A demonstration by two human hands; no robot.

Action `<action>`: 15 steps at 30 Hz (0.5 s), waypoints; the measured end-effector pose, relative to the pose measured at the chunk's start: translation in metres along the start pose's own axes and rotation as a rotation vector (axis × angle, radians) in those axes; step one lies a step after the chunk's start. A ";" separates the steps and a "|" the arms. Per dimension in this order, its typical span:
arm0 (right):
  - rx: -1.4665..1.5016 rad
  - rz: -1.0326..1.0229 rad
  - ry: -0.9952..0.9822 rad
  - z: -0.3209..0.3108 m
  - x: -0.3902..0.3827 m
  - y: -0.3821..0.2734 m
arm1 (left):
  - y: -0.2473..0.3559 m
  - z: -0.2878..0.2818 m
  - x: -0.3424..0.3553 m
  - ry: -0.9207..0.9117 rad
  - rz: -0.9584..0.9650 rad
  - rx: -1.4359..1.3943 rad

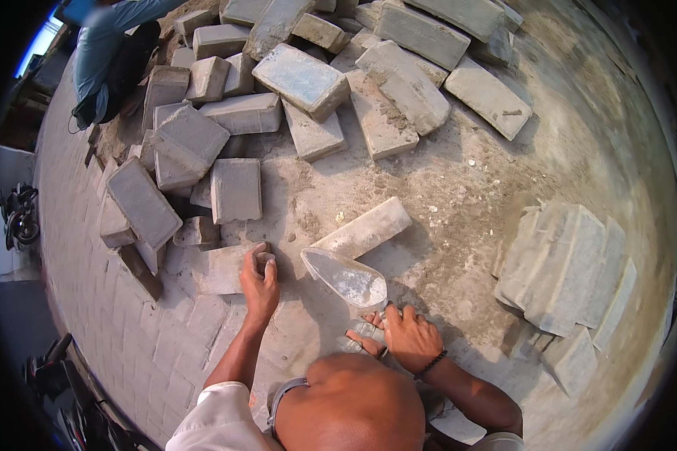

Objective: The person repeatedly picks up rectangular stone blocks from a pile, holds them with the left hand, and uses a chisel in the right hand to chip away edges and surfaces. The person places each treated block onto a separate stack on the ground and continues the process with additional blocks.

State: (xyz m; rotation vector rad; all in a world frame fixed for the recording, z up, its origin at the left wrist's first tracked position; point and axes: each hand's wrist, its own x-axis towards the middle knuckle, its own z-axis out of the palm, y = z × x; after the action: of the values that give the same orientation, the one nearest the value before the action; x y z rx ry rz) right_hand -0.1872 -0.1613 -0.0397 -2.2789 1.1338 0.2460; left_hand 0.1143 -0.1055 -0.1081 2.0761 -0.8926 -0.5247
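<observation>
My left hand (259,286) is curled over the right end of a grey paving block (220,269), which lies flat on the ground at the edge of the laid paving. My right hand (412,338) is closed round the handle of a trowel; the handle itself is mostly hidden by the fingers. The leaf-shaped metal trowel blade (346,279) points up and to the left, smeared with pale dust. Just beyond the blade, a single narrow block (365,227) lies at a slant, its near end partly covered by the blade.
A heap of loose blocks (301,75) spreads across the far side. Several blocks lean in a stack (568,267) at the right. Laid paving (150,338) runs along the left. Another person (109,60) crouches far left; a motorcycle (22,216) stands beyond. My sandalled foot (365,342) is near the trowel.
</observation>
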 end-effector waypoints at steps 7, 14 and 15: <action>0.078 0.362 0.267 -0.060 0.044 0.096 | 0.001 0.025 -0.032 -0.219 0.237 0.109; 0.375 0.119 0.166 -0.055 0.000 0.016 | -0.011 0.053 -0.017 -0.272 0.113 0.101; 0.403 0.111 0.150 -0.056 -0.003 0.013 | -0.012 0.052 -0.014 -0.265 0.167 0.077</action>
State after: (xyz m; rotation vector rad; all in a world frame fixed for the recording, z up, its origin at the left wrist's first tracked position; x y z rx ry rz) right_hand -0.2040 -0.1970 0.0023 -1.9053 1.2589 -0.1069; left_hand 0.0775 -0.1162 -0.1483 2.0065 -1.2457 -0.6949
